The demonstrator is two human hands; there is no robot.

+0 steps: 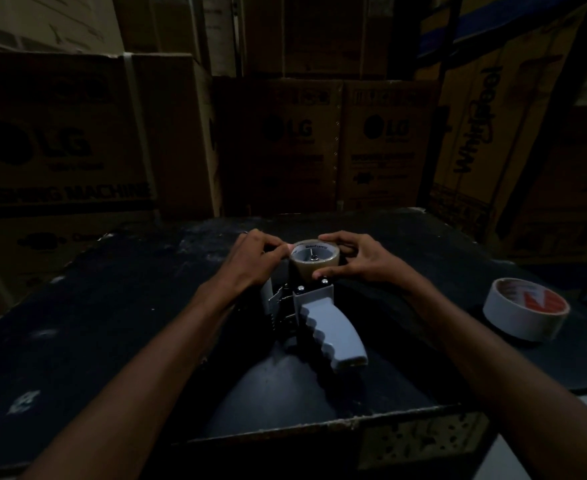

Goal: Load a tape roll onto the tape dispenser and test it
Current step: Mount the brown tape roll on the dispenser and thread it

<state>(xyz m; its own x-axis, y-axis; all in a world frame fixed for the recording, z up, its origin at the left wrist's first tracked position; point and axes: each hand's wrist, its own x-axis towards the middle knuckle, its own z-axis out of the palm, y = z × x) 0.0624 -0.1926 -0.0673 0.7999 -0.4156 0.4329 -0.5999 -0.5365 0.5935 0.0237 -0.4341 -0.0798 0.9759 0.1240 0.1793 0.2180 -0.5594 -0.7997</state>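
Your tape roll (314,259) already sits on the tape dispenser (314,317) at the worktop's (112,323) middle; your left hand (254,259) and right hand (354,259) pinch its sides (seating it, I'd judge). Threading and testing remain; a spare roll (524,311) waits near the right edge.

Dim storeroom, stacked cardboard boxes (60,143) behind, dark worn table (112,323), metal rack (448,98) at right

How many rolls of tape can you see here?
2. A brown roll sits on the dispenser, held between both hands. A white roll lies apart on the table's right side. Others could hide in the dark.
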